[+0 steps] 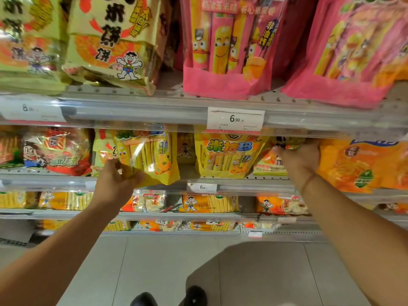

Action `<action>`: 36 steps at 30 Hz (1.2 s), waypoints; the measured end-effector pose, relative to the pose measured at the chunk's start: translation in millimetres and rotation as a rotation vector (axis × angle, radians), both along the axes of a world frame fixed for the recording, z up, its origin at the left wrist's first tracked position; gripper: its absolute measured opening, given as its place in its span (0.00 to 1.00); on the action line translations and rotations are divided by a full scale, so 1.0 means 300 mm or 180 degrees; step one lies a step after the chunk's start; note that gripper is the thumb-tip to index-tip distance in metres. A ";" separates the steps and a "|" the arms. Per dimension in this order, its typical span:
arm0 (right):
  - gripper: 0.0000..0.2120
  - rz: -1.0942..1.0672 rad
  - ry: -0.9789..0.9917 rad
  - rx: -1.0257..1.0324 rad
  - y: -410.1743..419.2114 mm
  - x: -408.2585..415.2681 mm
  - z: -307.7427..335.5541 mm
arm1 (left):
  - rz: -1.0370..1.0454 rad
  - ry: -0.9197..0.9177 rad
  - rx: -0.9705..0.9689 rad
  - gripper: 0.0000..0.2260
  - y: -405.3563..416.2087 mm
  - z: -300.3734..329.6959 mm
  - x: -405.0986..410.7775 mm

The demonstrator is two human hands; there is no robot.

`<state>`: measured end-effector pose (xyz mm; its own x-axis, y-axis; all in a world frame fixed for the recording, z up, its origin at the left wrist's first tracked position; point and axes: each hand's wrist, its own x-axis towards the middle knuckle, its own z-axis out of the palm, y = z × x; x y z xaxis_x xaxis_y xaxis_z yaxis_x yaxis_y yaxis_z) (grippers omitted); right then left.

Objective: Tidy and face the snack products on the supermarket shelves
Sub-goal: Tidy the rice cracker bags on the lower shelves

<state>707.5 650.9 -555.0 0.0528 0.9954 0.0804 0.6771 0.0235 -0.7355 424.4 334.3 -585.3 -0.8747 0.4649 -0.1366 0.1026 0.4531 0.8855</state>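
My left hand grips the lower left corner of a yellow bag of rice sticks, which tilts out over the edge of the second shelf. A second yellow bag of the same kind stands upright just to its right. My right hand reaches in under the shelf above, its fingers on a snack pack between that yellow bag and a large orange bag. Whether the fingers curl round the pack is hidden.
Pink bags of sticks and yellow rice cracker bags stand on the top shelf. A 6.90 price tag hangs on its rail. Red snack bags sit at the left. Lower shelves hold more packs. My shoes stand on grey floor tiles.
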 end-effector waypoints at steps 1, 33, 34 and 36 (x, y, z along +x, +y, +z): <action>0.36 0.0033 -0.0072 0.0201 -0.010 0.011 0.021 | 0.0003 -0.0036 0.0018 0.20 -0.008 -0.002 0.001; 0.19 0.0538 0.1600 -0.1141 -0.906 -0.323 -0.121 | -0.0166 -0.0515 -0.0018 0.26 -0.521 -0.136 -0.232; 0.19 0.0602 0.1699 -0.1185 -0.896 -0.371 -0.116 | -0.0147 -0.0507 -0.0042 0.26 -0.544 -0.136 -0.246; 0.25 0.0664 0.1627 -0.1227 -0.875 -0.455 -0.100 | -0.0094 -0.0451 -0.0087 0.27 -0.583 -0.135 -0.268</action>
<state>571.0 388.3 -585.1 -0.2067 0.9413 -0.2667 0.2513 -0.2124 -0.9443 344.0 159.3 -625.6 -0.8319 0.4845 -0.2706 -0.0089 0.4758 0.8795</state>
